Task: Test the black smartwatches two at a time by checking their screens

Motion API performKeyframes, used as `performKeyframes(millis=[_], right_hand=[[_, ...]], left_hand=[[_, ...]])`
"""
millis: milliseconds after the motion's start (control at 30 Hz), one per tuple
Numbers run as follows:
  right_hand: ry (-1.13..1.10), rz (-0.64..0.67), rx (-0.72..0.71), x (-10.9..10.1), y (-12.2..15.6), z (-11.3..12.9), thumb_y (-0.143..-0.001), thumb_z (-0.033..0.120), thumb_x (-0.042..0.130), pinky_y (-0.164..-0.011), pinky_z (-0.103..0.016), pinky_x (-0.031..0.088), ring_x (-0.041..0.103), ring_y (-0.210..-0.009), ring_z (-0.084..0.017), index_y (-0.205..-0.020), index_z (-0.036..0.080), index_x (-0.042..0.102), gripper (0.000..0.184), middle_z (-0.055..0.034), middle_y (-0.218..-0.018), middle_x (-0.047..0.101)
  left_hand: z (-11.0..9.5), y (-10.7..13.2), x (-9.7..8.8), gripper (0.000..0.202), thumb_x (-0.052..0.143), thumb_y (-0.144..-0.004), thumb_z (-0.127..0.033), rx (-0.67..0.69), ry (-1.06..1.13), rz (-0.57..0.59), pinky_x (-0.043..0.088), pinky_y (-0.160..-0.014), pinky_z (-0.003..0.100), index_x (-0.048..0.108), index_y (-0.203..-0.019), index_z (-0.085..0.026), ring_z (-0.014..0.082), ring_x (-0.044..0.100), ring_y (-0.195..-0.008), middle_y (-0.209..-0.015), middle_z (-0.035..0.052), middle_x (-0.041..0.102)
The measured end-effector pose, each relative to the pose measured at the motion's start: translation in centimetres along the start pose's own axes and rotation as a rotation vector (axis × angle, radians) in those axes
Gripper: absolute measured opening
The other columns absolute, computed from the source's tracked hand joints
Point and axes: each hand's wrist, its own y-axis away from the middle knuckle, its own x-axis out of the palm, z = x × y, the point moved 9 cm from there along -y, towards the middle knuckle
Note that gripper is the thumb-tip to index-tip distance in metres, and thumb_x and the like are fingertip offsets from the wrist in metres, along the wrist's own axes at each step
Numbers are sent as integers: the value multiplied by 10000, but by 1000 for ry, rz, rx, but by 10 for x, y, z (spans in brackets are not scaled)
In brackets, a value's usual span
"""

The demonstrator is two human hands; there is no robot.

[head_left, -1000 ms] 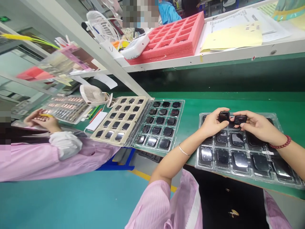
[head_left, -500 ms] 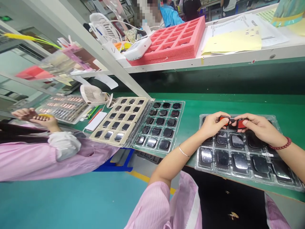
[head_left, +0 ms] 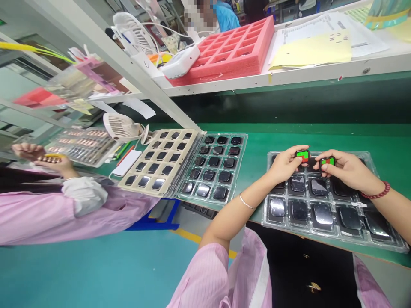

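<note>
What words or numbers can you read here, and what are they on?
"32", as best it reads: on the small white label on the clear tray.
White papers and yellow sheet on the shelf: print too small to read.
Left watch in the left hand and right watch in the right hand: screens show only red and green blocks, no words.

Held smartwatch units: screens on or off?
On. Left unit and right unit both show red-and-green blocks; units in the tray are dark.
</note>
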Motion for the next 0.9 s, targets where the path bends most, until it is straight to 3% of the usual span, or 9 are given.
performKeyframes(millis=[133,333,567,733,900], right_hand=[[-19,-12,-20,0,-1,0,-798,442,790,-626,-356,625,708,-728,-211,-1093,233,677,378,-83,-998,744],[-20,9,-14,2,-1,-5,-809,398,781,-634,-357,621,711,-762,-219,-1131,243,664,376,-81,-1042,727],[-16,14,-18,2,-1,-3,-825,404,769,-648,-360,626,707,-766,-215,-1114,240,683,343,-74,-1026,727],[-5,24,-10,2,0,-2,-836,455,755,-657,-364,627,707,-731,-210,-1063,236,703,320,-75,-973,749],[-5,32,-11,2,-1,-5,-832,458,767,-667,-366,619,708,-731,-212,-1048,248,713,306,-69,-971,764]], left_hand=[[1,0,1,530,577,-847,-159,23,-13,-1,544,-701,254,550,-1375,-197,173,701,-913,-1225,108,676],[-2,1,0,482,591,-810,-119,94,-38,-28,565,-906,351,601,-1287,-192,166,691,-936,-1215,84,667],[1,1,-1,382,644,-832,-207,66,-29,-30,566,-850,330,627,-1213,-174,141,666,-832,-1095,68,686],[-1,1,1,330,640,-875,-339,66,55,-16,572,-816,330,633,-1154,-163,175,677,-891,-1123,92,677],[-7,3,-1,339,671,-831,-247,88,-19,-37,534,-851,314,625,-1159,-173,187,674,-947,-1042,74,709]])
